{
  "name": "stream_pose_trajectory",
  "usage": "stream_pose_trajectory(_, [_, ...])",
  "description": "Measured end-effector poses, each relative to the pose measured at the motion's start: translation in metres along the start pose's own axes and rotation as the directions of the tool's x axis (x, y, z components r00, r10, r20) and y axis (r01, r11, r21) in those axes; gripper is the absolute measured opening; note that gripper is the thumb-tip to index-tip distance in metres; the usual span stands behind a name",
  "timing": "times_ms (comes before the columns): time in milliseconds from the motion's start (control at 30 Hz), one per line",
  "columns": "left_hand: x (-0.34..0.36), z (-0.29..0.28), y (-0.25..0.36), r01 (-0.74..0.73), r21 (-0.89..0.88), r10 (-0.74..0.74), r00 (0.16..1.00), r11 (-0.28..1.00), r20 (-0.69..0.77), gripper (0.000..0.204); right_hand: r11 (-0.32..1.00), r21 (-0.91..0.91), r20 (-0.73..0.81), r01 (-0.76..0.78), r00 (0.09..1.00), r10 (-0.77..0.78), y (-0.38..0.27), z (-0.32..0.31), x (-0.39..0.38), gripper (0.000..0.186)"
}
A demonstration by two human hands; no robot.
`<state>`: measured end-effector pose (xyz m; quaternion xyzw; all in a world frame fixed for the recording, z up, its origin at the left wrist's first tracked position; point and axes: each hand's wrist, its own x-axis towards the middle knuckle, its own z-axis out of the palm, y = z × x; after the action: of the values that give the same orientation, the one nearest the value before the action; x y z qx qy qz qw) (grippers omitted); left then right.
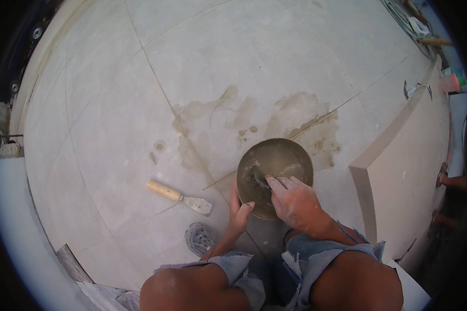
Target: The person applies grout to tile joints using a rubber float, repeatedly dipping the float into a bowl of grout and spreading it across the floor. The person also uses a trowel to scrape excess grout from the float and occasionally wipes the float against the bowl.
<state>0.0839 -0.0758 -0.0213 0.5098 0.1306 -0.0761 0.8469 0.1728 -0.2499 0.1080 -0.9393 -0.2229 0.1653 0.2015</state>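
Note:
A round dark bowl (254, 155) stands tilted before my knees, with a thin wet greyish layer inside it. My left hand (239, 213) grips its near left rim, the thumb over the edge and the fingers around the outside. Reaching into the bowl, my right hand (296, 205) pinches a small dark flat piece (259, 177) against the inner wall; its exact kind is unclear. Both hands have pale dust or paste on them. To the left on the tiles lies a putty knife (179, 197) with a wooden handle and a smeared blade.
Wet brown smears (213, 111) mark the floor tiles (104, 135) beyond the bowl. A large beige slab (407, 171) stands on the right, with a hammer-like tool (417, 90) by its far end. Farther right are a pink cup (450, 83), a coiled hose (407, 20) and another person's feet (454, 182).

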Motion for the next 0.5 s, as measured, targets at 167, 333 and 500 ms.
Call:
stream_pose_trajectory(167, [0.000,-0.002,0.003,-0.011,-0.015,0.010,1.000,1.000,-0.028,0.090,0.993,-0.092,-0.108,-0.077,0.992,0.067,0.005,-0.010,0.016,0.042])
stream_pose_trajectory(333, [0.007,0.004,-0.003,-0.036,0.004,0.036,0.997,0.999,-0.066,0.090,0.993,-0.108,0.009,-0.046,0.999,0.048,0.008,0.004,0.005,0.042])
stream_pose_trajectory(500, [0.029,0.002,0.012,-0.106,-0.028,0.104,0.993,0.994,-0.059,0.090,0.999,0.026,-0.112,0.024,0.993,-0.021,0.011,-0.010,0.018,0.037])
